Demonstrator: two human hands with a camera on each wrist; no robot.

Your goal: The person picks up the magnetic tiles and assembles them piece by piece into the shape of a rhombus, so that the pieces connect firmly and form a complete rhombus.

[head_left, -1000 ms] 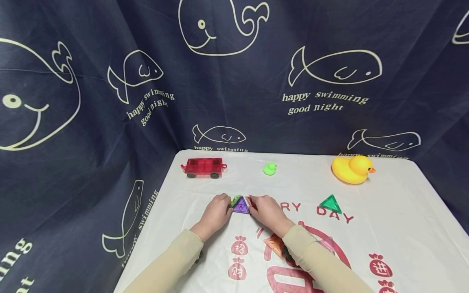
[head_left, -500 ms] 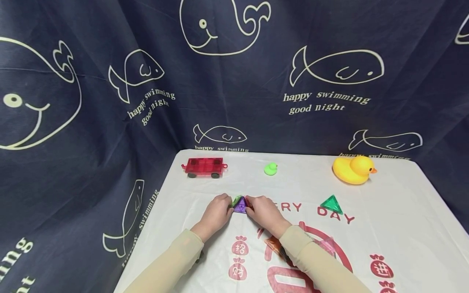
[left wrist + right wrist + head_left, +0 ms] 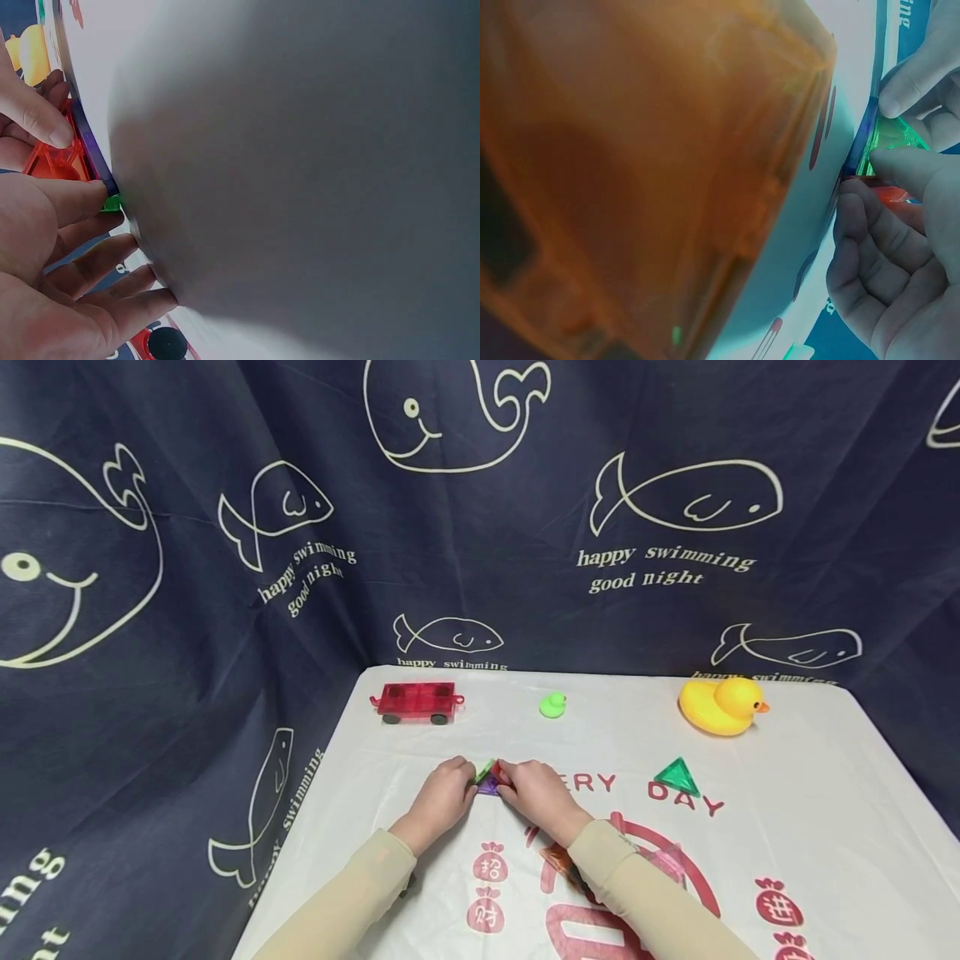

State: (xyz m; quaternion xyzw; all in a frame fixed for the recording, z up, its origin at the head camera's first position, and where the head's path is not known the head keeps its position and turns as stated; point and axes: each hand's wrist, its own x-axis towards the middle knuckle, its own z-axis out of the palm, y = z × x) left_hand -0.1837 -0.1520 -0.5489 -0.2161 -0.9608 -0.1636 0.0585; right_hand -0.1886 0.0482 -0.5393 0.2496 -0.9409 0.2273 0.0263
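Observation:
Both hands meet over a purple triangular magnetic tile (image 3: 489, 786) lying on the white-covered table. My left hand (image 3: 440, 795) pinches a light green tile (image 3: 900, 135) that stands tilted along the purple tile's left side. From the right, my right hand (image 3: 542, 793) grips a red triangular tile (image 3: 58, 161) between thumb and fingers, leaning it inward at the purple tile's right side. In the right wrist view the upper edges of green and red sit close together. Fingers cover much of all three tiles.
A red wheeled toy car base (image 3: 417, 702), a small green duck (image 3: 552, 705) and a yellow duck (image 3: 722, 707) stand along the back. A dark green triangle tile (image 3: 677, 777) lies to the right. Orange (image 3: 558, 862) and pink (image 3: 670, 860) tiles lie by the right forearm.
My right hand has moved slightly left, bringing the red tile in against the purple one and tilting it toward the green tile. The left hand stays nearly still.

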